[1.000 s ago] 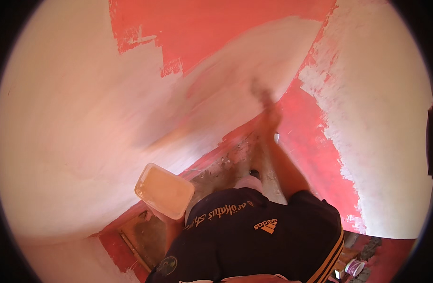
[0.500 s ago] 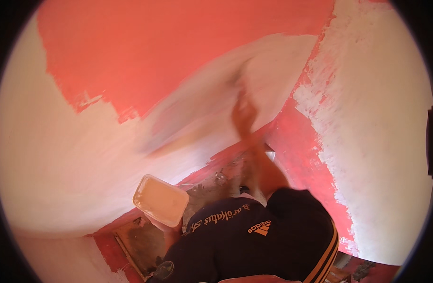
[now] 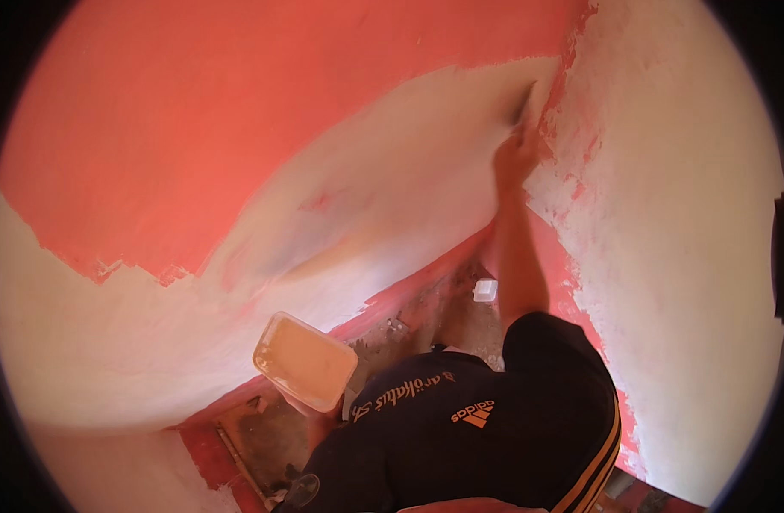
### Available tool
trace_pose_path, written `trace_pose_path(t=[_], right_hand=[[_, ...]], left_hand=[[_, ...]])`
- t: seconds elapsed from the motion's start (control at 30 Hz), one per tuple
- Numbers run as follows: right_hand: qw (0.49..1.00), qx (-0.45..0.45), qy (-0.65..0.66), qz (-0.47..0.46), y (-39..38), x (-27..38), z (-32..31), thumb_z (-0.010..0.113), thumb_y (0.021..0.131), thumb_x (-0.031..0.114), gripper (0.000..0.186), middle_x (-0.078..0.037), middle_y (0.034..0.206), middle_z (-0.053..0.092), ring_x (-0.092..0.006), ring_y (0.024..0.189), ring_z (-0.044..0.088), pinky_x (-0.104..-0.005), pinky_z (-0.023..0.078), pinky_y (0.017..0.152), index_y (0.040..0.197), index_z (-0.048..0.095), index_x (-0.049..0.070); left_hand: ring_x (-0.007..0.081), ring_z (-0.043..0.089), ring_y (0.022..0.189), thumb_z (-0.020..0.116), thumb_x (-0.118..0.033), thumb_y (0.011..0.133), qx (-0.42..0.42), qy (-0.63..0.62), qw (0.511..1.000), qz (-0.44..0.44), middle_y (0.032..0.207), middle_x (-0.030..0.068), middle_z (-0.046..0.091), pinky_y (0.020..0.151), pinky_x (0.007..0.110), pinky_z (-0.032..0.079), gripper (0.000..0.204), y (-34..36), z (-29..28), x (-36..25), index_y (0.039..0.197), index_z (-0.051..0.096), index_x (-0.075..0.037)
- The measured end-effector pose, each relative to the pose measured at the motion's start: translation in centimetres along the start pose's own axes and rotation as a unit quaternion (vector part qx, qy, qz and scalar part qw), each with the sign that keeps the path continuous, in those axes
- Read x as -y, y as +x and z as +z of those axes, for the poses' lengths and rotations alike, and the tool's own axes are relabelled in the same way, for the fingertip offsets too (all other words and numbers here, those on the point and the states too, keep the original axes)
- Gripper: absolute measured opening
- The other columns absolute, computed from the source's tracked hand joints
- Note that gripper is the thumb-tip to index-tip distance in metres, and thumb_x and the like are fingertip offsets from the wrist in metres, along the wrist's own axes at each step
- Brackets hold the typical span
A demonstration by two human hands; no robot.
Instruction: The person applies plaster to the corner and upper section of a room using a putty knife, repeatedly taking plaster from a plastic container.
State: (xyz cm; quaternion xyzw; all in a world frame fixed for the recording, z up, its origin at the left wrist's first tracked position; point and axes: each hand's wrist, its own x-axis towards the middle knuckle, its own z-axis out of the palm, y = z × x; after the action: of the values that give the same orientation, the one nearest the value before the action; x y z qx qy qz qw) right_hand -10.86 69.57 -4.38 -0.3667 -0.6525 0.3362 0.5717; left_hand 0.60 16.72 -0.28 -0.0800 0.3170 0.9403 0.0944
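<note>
My left hand (image 3: 322, 421) supports a rectangular pale plastic tub (image 3: 273, 318) from below. Its top surface looks smooth and peach-white; most of my left fingers are hidden under it. With the arm stretched up and forward, my right hand (image 3: 516, 159) is closed around a putty knife (image 3: 523, 103). The blade shows as a thin dark edge against the wall, close to the corner. A pale coated wall area (image 3: 392, 162) spreads to the left of the blade, below bare red wall (image 3: 195, 111).
The right-hand wall (image 3: 699, 214) is mostly pale, with a ragged red strip (image 3: 556, 244) along the corner. Below, the dirty floor (image 3: 392, 329) holds a small white container (image 3: 485, 291). A wooden strip (image 3: 238, 457) lies at lower left.
My right hand has swept the putty knife right and slightly up, toward the corner. The view has shifted a little. My left hand still holds the tub.
</note>
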Motion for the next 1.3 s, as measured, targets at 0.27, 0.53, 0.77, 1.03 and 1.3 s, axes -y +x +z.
trace_pose_path(t=[0.27,0.53,0.77,1.03,1.3], right_hand=[[0.918,0.323,0.127,-0.194,-16.8,9.7,-4.8,0.051,0.088,-0.01,0.039,-0.029,0.122,0.063,-0.0356,0.106,0.068,-0.0383,0.057,0.082,0.127,0.056,-0.01],[0.998,-0.032,0.03,0.041,4.7,-2.4,-2.8,0.049,0.095,0.008,0.036,-0.015,0.096,0.069,-0.0271,0.078,0.067,-0.0357,0.052,0.068,0.129,0.06,-0.001],[0.93,0.109,0.178,-0.302,-12.4,5.9,-1.0,0.05,0.098,0.001,0.042,-0.017,0.129,0.064,-0.0199,0.078,0.071,-0.028,0.054,0.063,0.139,0.052,-0.003],[0.997,0.034,0.067,0.012,1.6,-1.1,-3.1,0.051,0.094,0.007,0.037,-0.019,0.103,0.069,-0.0314,0.08,0.063,-0.0366,0.05,0.07,0.129,0.06,-0.003],[0.955,0.063,0.22,-0.191,-10.2,9.9,0.1,0.054,0.08,-0.01,0.059,-0.018,0.131,0.063,-0.022,0.096,0.072,-0.0295,0.056,0.069,0.138,0.053,-0.002]], left_hand=[[0.0228,0.061,0.106,0.042,-0.056,0.099,-0.003,-0.008,1.0,0.001,0.116,0.0029,0.062,0.091,0.042,0.052,0.052,-0.3,-0.1,5.9,0.128,0.054,-0.014],[0.023,0.061,0.107,0.041,-0.056,0.099,0.01,-0.016,1.0,0.006,0.117,0.003,0.061,0.091,0.041,0.052,0.054,0.6,-1.3,8.6,0.129,0.054,-0.014],[0.0232,0.061,0.108,0.039,-0.057,0.1,0.017,-0.013,1.0,0.022,0.118,0.0032,0.061,0.091,0.041,0.052,0.055,1.6,-1.3,10.7,0.13,0.053,-0.013],[0.0234,0.061,0.109,0.037,-0.058,0.1,0.026,-0.008,0.999,0.016,0.12,0.0034,0.061,0.091,0.04,0.052,0.056,1.6,-2.5,9.8,0.131,0.053,-0.013],[0.0237,0.061,0.11,0.036,-0.058,0.101,0.042,-0.012,0.999,0.031,0.121,0.0038,0.061,0.091,0.04,0.052,0.057,1.4,-2.1,11.0,0.132,0.052,-0.013]])
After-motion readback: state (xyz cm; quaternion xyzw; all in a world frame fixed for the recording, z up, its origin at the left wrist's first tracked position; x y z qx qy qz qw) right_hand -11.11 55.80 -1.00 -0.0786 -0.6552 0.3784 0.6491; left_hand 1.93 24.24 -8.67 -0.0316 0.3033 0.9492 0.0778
